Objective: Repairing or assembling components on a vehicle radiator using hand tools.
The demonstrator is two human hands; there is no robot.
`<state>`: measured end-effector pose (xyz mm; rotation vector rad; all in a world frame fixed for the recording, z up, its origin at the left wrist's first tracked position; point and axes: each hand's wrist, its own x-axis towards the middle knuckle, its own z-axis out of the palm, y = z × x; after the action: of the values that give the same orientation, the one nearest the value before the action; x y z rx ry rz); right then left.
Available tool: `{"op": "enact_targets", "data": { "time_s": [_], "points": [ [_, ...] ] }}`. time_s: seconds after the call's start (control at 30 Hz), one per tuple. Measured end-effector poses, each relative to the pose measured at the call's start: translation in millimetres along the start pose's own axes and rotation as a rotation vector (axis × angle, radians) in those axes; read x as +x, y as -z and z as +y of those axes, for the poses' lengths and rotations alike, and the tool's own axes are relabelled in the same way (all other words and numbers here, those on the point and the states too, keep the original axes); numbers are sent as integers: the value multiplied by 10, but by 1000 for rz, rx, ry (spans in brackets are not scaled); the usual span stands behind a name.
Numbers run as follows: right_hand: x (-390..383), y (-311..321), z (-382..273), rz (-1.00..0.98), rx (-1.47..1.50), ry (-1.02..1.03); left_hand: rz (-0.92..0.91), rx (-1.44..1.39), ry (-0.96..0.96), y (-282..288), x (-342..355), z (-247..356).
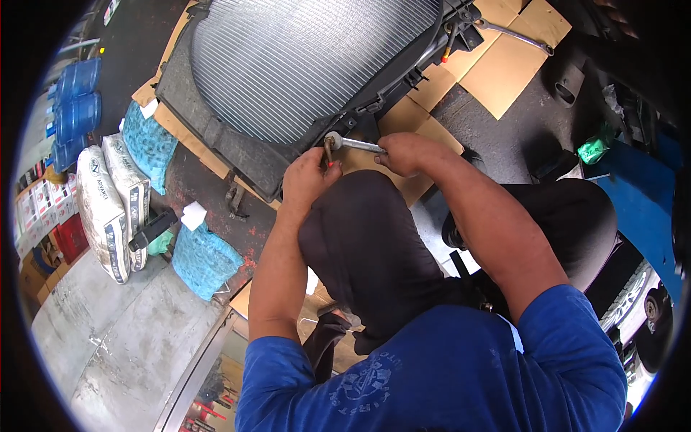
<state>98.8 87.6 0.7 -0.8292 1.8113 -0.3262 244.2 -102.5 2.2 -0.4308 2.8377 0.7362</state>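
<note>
A radiator (pixel 302 65) with a black plastic shroud (pixel 183 104) lies on cardboard (pixel 497 72) in front of my bent knee. Near its lower right edge, my left hand (pixel 307 174) grips a small brownish metal fitting (pixel 329 150) with a red tip, just below the frame. My right hand (pixel 403 153) is closed on the handle of a silver wrench (pixel 358 144), whose head meets the fitting. My fingers partly hide the fitting.
Another wrench (pixel 518 36) rests on cardboard at the upper right. To the left are blue patterned bags (pixel 201 263), white sacks (pixel 97 209) and blue water jugs (pixel 75 115). A blue panel (pixel 637 216) and a wheel (pixel 622 302) stand at the right.
</note>
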Motion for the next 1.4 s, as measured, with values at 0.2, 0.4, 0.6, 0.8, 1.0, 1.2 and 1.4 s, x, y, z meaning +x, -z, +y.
{"op": "enact_targets", "data": {
  "time_s": [0.2,0.4,0.6,0.8,1.0,1.2,1.4],
  "points": [
    [-13,8,-21,-14,23,-7,101,17,-111,3,-24,-68],
    [-8,-17,3,4,13,-4,143,32,-147,10,-37,-107],
    [-15,-4,-26,-13,-3,-15,114,-18,-89,73,-73,-79],
    [-3,-39,-12,9,6,-4,178,-85,-46,116,-157,-123],
    [12,-42,-10,0,12,-20,220,-117,-138,64,-151,-175],
    [16,-65,-6,24,19,-12,254,-107,-156,28,-155,-212],
    [24,-72,19,34,17,6,262,-117,-155,17,-153,-203]
  ]
}}
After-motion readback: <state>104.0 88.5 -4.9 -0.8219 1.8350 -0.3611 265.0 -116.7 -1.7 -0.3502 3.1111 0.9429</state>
